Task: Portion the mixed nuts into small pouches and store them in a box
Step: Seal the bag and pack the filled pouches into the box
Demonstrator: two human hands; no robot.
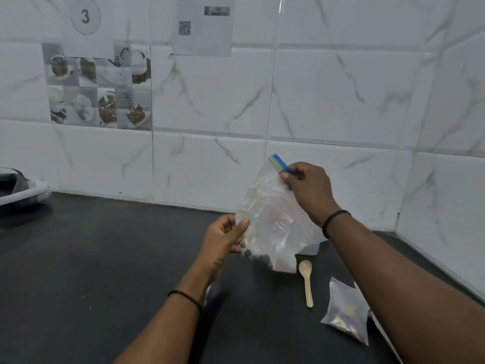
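Observation:
A large clear zip bag point(270, 219) with a blue seal strip hangs above the dark counter, a few dark nuts gathered in its bottom corner. My right hand point(307, 190) pinches the blue strip at the bag's top. My left hand point(225, 237) pinches the bag's left edge lower down. A small wooden spoon point(307, 279) lies on the counter below the bag. A small filled pouch point(346, 311) with nuts inside lies flat to the spoon's right, partly under my right forearm.
The dark counter point(105, 258) meets white marble-look tiled walls at the back and right, forming a corner. A white-and-grey object point(21, 190) sits at the far left edge. Something white shows behind the bag.

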